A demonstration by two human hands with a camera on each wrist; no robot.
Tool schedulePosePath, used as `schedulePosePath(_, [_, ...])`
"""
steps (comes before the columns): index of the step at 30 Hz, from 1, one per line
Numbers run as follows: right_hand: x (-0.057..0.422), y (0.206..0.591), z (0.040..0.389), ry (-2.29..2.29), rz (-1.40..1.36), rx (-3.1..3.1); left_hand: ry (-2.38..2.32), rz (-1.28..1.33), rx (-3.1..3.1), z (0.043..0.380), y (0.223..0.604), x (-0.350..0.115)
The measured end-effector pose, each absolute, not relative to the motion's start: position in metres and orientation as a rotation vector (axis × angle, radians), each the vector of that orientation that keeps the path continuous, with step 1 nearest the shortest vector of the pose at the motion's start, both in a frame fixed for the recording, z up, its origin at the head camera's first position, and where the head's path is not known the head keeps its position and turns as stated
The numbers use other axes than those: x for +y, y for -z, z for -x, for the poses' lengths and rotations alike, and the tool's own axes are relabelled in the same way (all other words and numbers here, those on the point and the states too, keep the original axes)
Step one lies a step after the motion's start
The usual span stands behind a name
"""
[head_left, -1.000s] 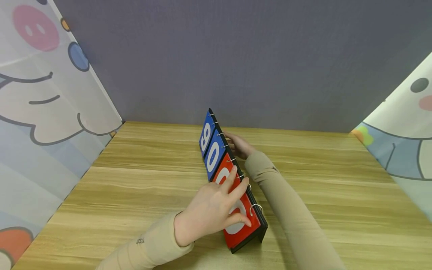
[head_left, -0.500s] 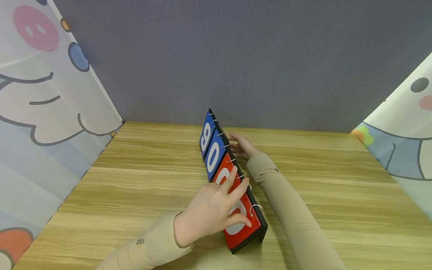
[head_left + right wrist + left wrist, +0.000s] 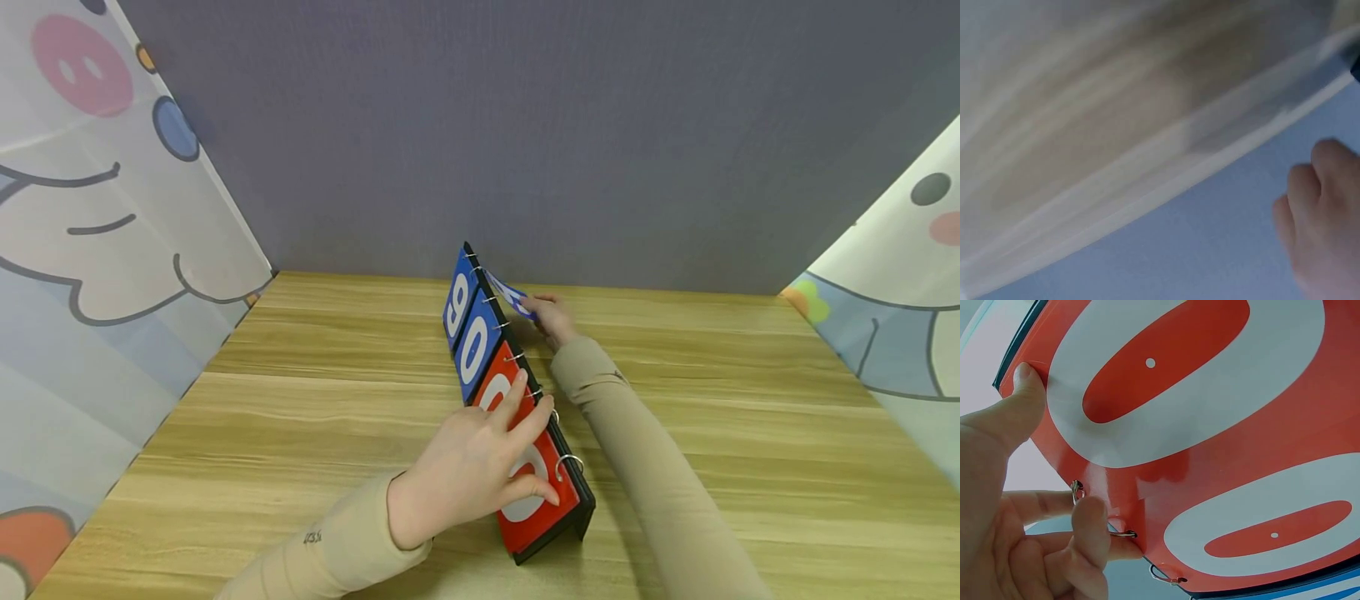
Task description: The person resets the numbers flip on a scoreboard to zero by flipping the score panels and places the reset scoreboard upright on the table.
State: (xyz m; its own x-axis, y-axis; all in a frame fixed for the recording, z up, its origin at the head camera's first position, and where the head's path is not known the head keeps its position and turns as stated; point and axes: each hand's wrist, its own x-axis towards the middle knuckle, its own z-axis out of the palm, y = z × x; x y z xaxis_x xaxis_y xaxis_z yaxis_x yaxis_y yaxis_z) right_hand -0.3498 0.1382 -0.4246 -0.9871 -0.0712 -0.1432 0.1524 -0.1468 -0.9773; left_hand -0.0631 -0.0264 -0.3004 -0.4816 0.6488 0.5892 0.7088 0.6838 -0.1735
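A tabletop flip scoreboard [image 3: 500,358] stands obliquely on the table, with ringed number cards along its black top edge. Two blue cards, a 9-like digit [image 3: 456,304] and a 0 [image 3: 474,350], face left at the far end; two red 0 cards [image 3: 1147,440] are at the near end. My left hand [image 3: 472,467] holds the near end, thumb on a red card's face and fingers at the ringed edge. Behind the board, my right hand [image 3: 551,321] pinches a blue card [image 3: 510,293] with white print, swung out from the back. The right wrist view is blurred and that card is outside it.
The wood-grain table [image 3: 315,400] runs back to a grey partition [image 3: 525,142]. Cartoon-printed sheets [image 3: 112,208] border the left and right sides. Metal rings [image 3: 567,463] stick up along the board's edge.
My right hand moved slightly right, away from the back of the board, and a blue card now angles out in its fingers. My left hand and the scoreboard stayed put.
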Motion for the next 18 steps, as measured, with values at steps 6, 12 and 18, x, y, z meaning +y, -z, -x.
schedulePosePath(6, [0.137, 0.363, 0.313, 2.331, -0.326, 2.226, 0.131, 1.045, -2.265, 0.063, 0.300, -0.026])
schedulePosePath(12, [0.136, 0.314, 0.285, 2.410, -0.397, 2.195, 0.133, 1.052, -2.260, 0.063, 0.300, -0.026])
schedulePosePath(18, [0.136, 0.294, 0.285, 2.531, -0.293, 2.165, 0.139, 1.055, -2.272, 0.063, 0.300, -0.026])
